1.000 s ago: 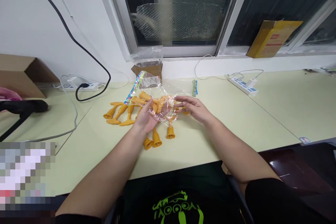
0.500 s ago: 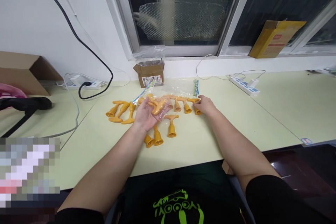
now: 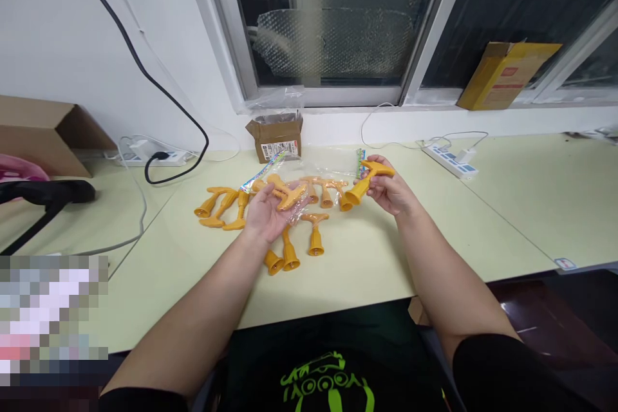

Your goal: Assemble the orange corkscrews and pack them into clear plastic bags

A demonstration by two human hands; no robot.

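Note:
My left hand (image 3: pixel 265 215) lies palm up over the table and holds a clear plastic bag (image 3: pixel 294 196) with orange plastic pieces inside. My right hand (image 3: pixel 393 192) is raised just above the table and grips one orange horn-shaped piece (image 3: pixel 367 181) with its bell end pointing left. Several more orange pieces lie loose on the pale table (image 3: pixel 367 257): a group to the left (image 3: pixel 219 203), some in front of my left wrist (image 3: pixel 290 256) and a row behind the bag (image 3: pixel 328 193).
A small open cardboard box (image 3: pixel 276 135) stands at the wall under the window. Power strips with cables lie at the back left (image 3: pixel 159 156) and back right (image 3: pixel 451 159). A brown carton (image 3: pixel 38 135) is at far left, a yellow box (image 3: pixel 506 74) on the sill.
My right hand reached to the row of pieces on the table, took one orange piece and lifted it. My left hand stayed in place with the bag.

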